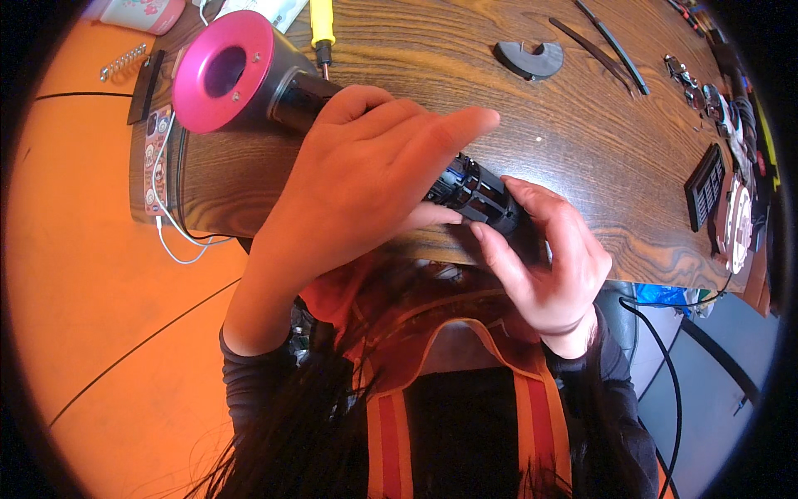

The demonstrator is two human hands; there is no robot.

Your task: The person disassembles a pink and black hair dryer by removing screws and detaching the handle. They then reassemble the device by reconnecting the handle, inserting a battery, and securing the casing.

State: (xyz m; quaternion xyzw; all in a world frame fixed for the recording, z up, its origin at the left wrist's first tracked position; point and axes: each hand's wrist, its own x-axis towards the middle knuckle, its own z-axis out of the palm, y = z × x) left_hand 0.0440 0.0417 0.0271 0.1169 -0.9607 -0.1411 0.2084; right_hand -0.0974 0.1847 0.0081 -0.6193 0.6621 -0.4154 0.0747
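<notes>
A hair dryer lies across the near edge of the wooden table (582, 125), its pink ring-shaped head (223, 71) at the left and its dark handle (475, 193) pointing right. My left hand (357, 187) lies over the middle of the handle and grips it. My right hand (549, 258) wraps the exposed black end of the handle, where ribbed inner parts show. The part of the handle under my left palm is hidden.
A yellow-handled screwdriver (321, 29) lies behind the dryer head. A black curved part (529, 60), two thin black strips (611, 46), a black grille piece (706, 185) and small loose parts are spread on the table's right. A white cable (170, 224) hangs off the left edge over the orange floor.
</notes>
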